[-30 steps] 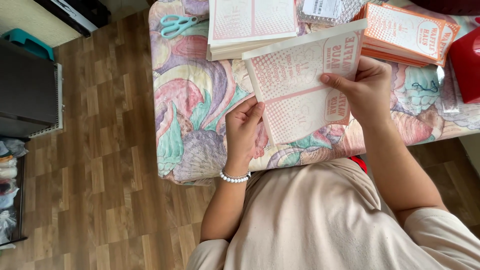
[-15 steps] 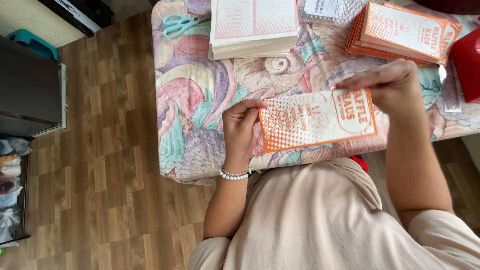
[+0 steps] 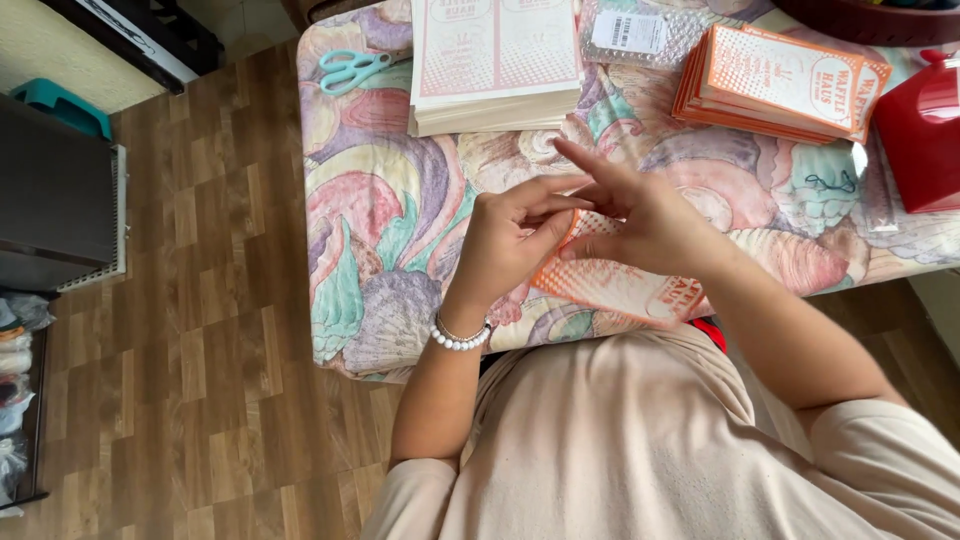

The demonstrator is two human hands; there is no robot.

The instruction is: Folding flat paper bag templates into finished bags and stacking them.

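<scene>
At the centre of the frame both hands meet over an orange-and-white printed paper bag (image 3: 610, 285) lying flat on the shell-patterned tablecloth (image 3: 380, 230), near the table's lower edge. The left hand (image 3: 510, 240), with a white bead bracelet (image 3: 460, 337) at the wrist, has its fingers curled in, and they seem to pinch the bag's upper left corner. The contact itself is hidden behind the knuckles, so the pinch is a reading rather than a certainty. The right hand (image 3: 640, 215) lies over the bag with fingers spread and extended toward the upper left. It is not closed around anything, and its palm presses the paper down.

As a judgement, the step in hand is folding or creasing this bag. One hand pins the sheet while the other works an edge. A next move would call for the corner to stay aligned while the fold is pressed flat, with the right palm steady so the paper does not slide on the cloth.

At the top centre sits a stack of flat unfolded sheets (image 3: 495, 60), with teal-handled scissors (image 3: 350, 68) to its left. A pile of finished orange bags (image 3: 780, 85) lies at the upper right, beside a red plastic container (image 3: 925, 135) at the right edge.
</scene>
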